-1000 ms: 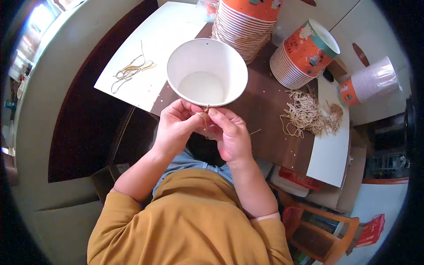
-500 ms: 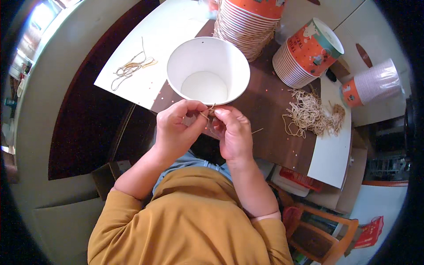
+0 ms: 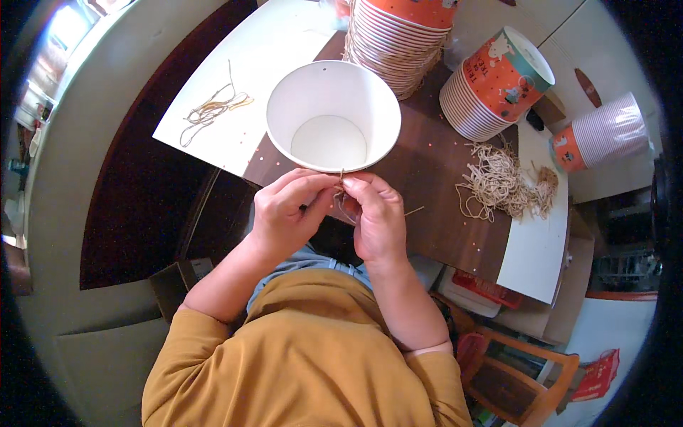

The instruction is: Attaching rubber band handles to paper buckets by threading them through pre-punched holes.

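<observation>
Pinching a thin tan twisted cord [image 3: 341, 187] at the near rim of a smooth white round bucket [image 3: 334, 99].
The left hand [image 3: 286, 212] and right hand [image 3: 380, 219] meet, thumbs and fingertips closed on the cord; the bucket sits at the near side of the brown-and-white table [image 3: 441, 228], with a tangled beige cord pile [image 3: 494, 181] to the right and an upside-down orange-and-white bucket stack [image 3: 498, 85] farther back.

Behind the paper bucket [image 3: 333, 117], a bucket stack [image 3: 400, 43] stands on the surface [image 3: 441, 238]; cords [image 3: 206, 112] lie left; right, a string heap [image 3: 498, 183] lies before a second stack [image 3: 492, 87].
</observation>
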Available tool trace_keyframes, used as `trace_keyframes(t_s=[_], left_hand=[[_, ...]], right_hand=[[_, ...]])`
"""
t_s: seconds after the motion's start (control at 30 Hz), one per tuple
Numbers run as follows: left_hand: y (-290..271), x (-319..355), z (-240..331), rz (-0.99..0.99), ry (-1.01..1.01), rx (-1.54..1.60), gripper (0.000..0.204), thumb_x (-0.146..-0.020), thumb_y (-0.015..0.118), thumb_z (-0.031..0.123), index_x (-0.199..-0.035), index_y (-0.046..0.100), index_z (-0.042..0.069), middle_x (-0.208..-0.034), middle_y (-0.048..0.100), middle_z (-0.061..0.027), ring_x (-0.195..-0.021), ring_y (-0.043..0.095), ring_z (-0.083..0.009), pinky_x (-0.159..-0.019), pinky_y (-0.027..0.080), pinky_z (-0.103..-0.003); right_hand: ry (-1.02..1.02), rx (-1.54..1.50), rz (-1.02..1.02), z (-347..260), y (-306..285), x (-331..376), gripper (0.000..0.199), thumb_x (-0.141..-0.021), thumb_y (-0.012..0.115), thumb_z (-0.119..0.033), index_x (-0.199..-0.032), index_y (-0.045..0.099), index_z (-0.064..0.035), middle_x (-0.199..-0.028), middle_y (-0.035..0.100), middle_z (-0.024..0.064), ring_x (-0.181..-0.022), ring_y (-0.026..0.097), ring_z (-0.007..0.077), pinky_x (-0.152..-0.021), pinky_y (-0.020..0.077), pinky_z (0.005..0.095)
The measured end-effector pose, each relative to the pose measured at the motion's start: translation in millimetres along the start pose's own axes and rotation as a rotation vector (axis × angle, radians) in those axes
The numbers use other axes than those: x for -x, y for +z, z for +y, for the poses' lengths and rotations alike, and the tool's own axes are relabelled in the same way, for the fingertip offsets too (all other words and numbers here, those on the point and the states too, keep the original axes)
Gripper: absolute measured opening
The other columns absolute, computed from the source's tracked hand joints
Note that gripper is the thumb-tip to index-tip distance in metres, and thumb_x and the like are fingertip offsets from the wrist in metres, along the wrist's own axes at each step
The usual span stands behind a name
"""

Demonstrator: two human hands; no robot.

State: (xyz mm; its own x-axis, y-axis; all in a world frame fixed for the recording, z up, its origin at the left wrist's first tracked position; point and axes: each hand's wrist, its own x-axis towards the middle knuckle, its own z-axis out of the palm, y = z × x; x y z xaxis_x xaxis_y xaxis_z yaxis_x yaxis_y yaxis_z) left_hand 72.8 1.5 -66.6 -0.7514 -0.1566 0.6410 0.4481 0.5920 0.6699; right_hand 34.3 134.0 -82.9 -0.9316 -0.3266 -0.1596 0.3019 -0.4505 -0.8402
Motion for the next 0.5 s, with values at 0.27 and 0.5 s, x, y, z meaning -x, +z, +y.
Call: trace_keyframes(t_s=[0.27, 0.5], left_hand=[[-5.7, -1.5, -3.8, -0.051, 0.103, -0.047, 0.016, -0.075, 0.068, -0.006, -0.090, 0.066, 0.000, -0.084, 0.066, -0.0116, -0.071, 0.066, -0.0225, -0.062, 0.054, -0.029], [-12.7, 1.4, -3.0, -0.084, 0.041, -0.049, 0.015, -0.075, 0.068, -0.004, -0.089, 0.066, 0.001, -0.083, 0.067, -0.0118, -0.073, 0.067, -0.0226, -0.061, 0.054, -0.029]], right_hand=[[0.152, -0.020, 0.016, -8.0, 4.5, -4.4, 0.016, -0.088, 0.060, -0.021, -0.090, 0.068, -0.0069, -0.080, 0.064, -0.0009, -0.064, 0.051, 0.0066, -0.060, 0.0402, 0.0222], [0.266, -0.195, -0.094, -3.5, -0.5, -9.8, 0.013, -0.081, 0.068, -0.022, -0.089, 0.069, -0.0120, -0.080, 0.064, -0.0051, -0.065, 0.049, 0.0045, -0.060, 0.0392, 0.0205]])
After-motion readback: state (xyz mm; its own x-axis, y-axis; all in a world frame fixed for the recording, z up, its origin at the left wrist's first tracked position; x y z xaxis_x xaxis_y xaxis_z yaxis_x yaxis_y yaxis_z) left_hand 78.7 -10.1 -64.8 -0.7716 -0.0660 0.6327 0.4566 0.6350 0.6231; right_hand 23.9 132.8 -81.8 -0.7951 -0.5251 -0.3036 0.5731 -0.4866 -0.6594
